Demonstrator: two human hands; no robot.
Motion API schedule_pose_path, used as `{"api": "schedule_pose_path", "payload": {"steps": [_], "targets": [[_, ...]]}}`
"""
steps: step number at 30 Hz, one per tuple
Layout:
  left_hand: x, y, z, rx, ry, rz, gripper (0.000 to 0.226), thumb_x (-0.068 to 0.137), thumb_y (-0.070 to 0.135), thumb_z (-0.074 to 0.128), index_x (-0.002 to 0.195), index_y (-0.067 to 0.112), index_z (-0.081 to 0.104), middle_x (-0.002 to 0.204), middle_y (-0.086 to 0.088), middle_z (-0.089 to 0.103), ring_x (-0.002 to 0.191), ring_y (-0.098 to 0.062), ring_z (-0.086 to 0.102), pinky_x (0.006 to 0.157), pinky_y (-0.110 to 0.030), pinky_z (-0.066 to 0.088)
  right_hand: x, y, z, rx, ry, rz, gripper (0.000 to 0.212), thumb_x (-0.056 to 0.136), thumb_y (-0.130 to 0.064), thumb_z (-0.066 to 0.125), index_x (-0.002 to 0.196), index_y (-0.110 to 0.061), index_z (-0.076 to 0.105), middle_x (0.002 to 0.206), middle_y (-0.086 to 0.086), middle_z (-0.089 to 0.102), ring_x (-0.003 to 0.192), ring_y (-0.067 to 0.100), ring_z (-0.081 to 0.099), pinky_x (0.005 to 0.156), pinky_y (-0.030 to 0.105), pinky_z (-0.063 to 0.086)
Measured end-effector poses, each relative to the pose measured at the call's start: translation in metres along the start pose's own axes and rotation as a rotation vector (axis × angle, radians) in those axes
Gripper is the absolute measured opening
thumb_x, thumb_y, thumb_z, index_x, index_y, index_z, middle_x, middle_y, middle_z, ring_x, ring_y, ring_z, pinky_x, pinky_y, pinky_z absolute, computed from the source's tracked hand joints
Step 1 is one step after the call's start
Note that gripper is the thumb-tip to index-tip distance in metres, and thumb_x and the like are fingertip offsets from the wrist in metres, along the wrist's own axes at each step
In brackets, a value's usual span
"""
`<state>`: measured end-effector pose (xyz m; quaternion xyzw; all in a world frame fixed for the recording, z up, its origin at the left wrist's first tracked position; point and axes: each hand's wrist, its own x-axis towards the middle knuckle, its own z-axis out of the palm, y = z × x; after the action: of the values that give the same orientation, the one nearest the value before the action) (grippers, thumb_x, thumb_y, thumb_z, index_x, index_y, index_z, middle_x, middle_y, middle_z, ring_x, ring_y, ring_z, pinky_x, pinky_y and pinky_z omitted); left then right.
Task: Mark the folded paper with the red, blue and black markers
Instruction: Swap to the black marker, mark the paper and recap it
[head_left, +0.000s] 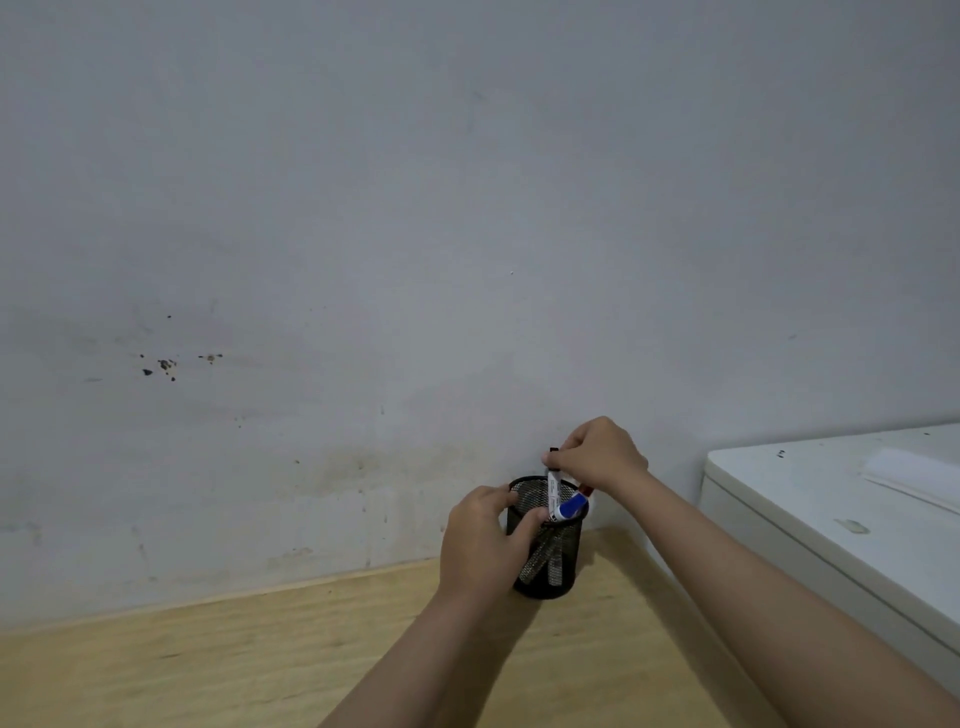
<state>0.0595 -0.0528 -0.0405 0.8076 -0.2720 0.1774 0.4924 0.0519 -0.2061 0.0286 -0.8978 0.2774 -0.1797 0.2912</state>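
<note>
Two bare forearms, no sleeves, rings or watch

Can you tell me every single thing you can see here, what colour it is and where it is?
Black wire-mesh pen cup: one, black, standing on the table near the wall.
Black-capped white marker: one, white barrel with black cap, upright in the cup, pinched at the top.
Blue-capped marker: one, blue and white, leaning in the cup at its right rim.
Red-capped marker: one, only a red tip shows, behind the blue one.
Light wooden table: one, pale yellow-brown, bottom of the view.
Grey-white wall: one, stained, behind the table.
White cabinet top: one, white, at the right; a pale flat sheet lies on it.
Left hand: one, gripping the cup's side.
Right hand: one, holding the black-capped marker's top.
</note>
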Motion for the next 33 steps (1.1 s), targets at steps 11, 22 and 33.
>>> {"api": "schedule_pose_path", "payload": {"steps": [11, 22, 33], "targets": [[-0.025, 0.030, -0.022, -0.053, -0.081, 0.005, 0.027, 0.089, 0.028, 0.055, 0.109, 0.012, 0.062, 0.111, -0.003, 0.065, 0.107, -0.017, 0.057, 0.085, -0.020, 0.038, -0.077, -0.015, -0.057, 0.417, 0.465, -0.400, 0.005, 0.073, -0.018, 0.070, 0.072, -0.020, 0.066, 0.068, -0.011, 0.067, 0.075, 0.014, 0.063, 0.076, 0.029, 0.050], [-0.128, 0.117, -0.106, -0.984, -0.065, -0.639, 0.007, 0.084, 0.013, 0.064, 0.088, 0.007, 0.062, 0.065, -0.002, 0.072, 0.070, -0.018, 0.065, 0.079, -0.033, 0.051, -0.266, 0.032, -0.019, 0.743, 0.417, -0.612, 0.018, 0.070, -0.023, 0.071, 0.083, -0.033, 0.067, 0.087, -0.015, 0.068, 0.085, 0.013, 0.066, 0.077, 0.020, 0.049], [-0.243, 0.107, -0.175, -0.731, 0.028, -0.524, 0.016, 0.081, 0.005, 0.063, 0.090, 0.016, 0.071, 0.070, -0.004, 0.064, 0.062, -0.016, 0.050, 0.052, -0.018, 0.043, -0.354, 0.008, -0.003, 0.760, 0.089, -0.318, 0.043, 0.068, -0.054, 0.066, 0.099, -0.025, 0.072, 0.074, -0.005, 0.063, 0.067, 0.007, 0.057, 0.065, 0.018, 0.044]]}}
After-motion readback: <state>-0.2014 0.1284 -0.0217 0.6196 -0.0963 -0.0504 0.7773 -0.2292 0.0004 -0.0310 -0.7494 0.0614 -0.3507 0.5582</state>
